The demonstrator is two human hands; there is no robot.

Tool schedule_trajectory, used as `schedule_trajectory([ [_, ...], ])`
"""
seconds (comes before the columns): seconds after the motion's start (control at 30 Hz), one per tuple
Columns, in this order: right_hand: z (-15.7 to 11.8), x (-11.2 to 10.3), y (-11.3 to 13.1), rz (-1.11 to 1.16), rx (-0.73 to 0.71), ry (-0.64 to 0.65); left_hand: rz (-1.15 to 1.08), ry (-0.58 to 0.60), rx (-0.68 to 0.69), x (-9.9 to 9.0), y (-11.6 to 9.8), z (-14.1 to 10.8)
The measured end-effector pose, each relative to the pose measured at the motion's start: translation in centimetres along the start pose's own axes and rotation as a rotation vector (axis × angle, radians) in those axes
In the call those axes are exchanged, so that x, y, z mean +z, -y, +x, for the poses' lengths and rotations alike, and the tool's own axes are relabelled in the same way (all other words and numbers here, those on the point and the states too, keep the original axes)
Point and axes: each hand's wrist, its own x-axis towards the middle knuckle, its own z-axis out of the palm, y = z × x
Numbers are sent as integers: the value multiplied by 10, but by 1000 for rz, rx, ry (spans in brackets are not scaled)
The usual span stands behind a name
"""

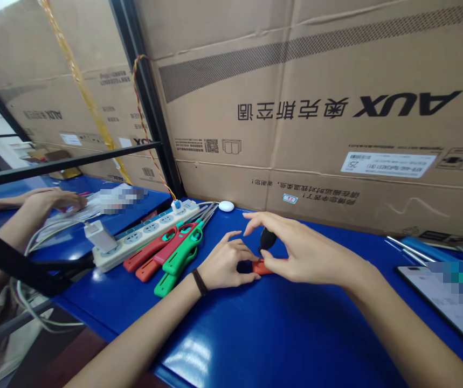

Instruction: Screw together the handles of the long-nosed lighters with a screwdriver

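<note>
An orange-red lighter handle [270, 267] lies on the blue tabletop, partly covered by my fingers. My left hand [229, 264] has its thumb and fingertips closed on the left end of it. Above the handle, a black screwdriver [268, 240] stands nearly upright, its narrow end pointing down to the lighter. My right hand [299, 248] curves round the screwdriver, index finger arched over and thumb low by the lighter handle; part of the grip is hidden. Several long-nosed lighters, among them a green lighter [183, 249] and a red lighter [150, 252], are piled to the left.
Behind the lighters runs a white power strip [150, 228] with a plugged-in charger [100, 237]. A white round object [226, 206] sits near the cardboard wall [316, 64]. At right lies a tablet-like device [437, 291]. Beyond the black frame [69, 164], another person's hand [55, 199] works.
</note>
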Motion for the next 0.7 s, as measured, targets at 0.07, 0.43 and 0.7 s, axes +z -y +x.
schedule_trajectory([
  [0.07, 0, 1, -3, 91, -39, 18, -4, 4, -5, -1, -1, 0],
  [0.43, -2, -5, -12, -202, 86, -63, -13, 20, -15, -1, -2, 1],
  [0.7, 1, 4, -12, -188, 141, -43, -11, 12, -18, 1, 0, 0],
])
